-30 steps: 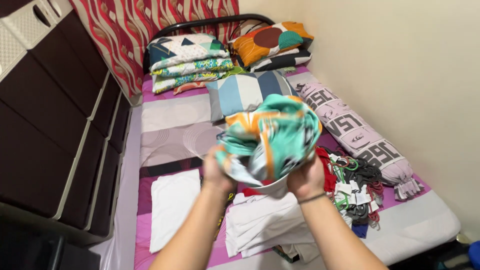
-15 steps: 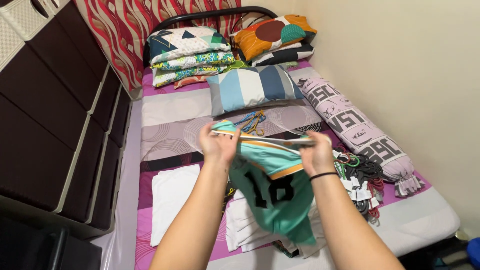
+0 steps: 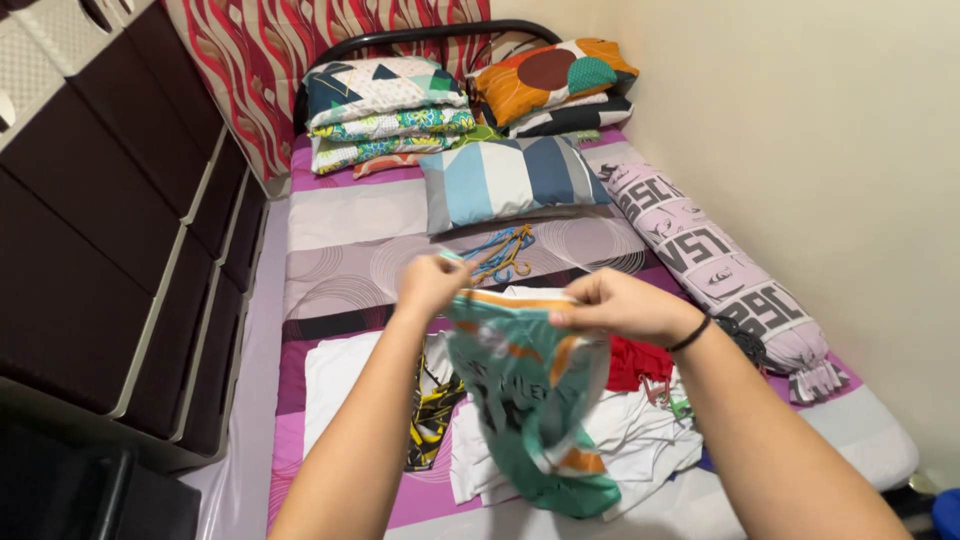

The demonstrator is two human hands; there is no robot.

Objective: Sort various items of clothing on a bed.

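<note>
1. Left hand [image 3: 432, 283] pinches the top edge of the jersey [image 3: 530, 400] at its 10 o'clock corner, fingers clenched on the cloth.
2. Right hand [image 3: 615, 305] grips the same top edge at 1 o'clock, also clenched on the cloth; black band on that wrist.
3. The jersey is teal with orange and white trim and dark print on the front. It hangs from both hands over the bed [image 3: 340, 260], lower end twisted and near the white clothes [image 3: 640, 440].
4. Printed items, by place:
   - Bolster [image 3: 715, 270] at 2 o'clock along the wall: long cylinder, pale lilac, large black block print.
   - Striped pillow [image 3: 510, 180] at 12 o'clock: blue, white and grey bands.
   - Pillow stack [image 3: 385, 105] at 11 o'clock: triangle pattern on top, floral below.
   - Orange pillow [image 3: 550, 75] at 1 o'clock with brown and teal blobs.
5. Hangers [image 3: 500, 250], coloured, lie on the bed just past the hands at 12 o'clock.
6. Red cloth [image 3: 640, 362] sits just beside the jersey at 3 o'clock. A black and yellow cloth [image 3: 435, 410] lies at 9 o'clock, with a folded white cloth [image 3: 335, 385] further left.
7. Dark drawers [image 3: 110, 230] run along the bed at 9 o'clock.
8. Versus 0.5 s ago:
   - The hands sit closer together, the right one moved towards the left.
   - The jersey hangs narrower and more twisted; the large number on it no longer shows flat.
   - The red cloth and the black and yellow cloth are now exposed.
</note>
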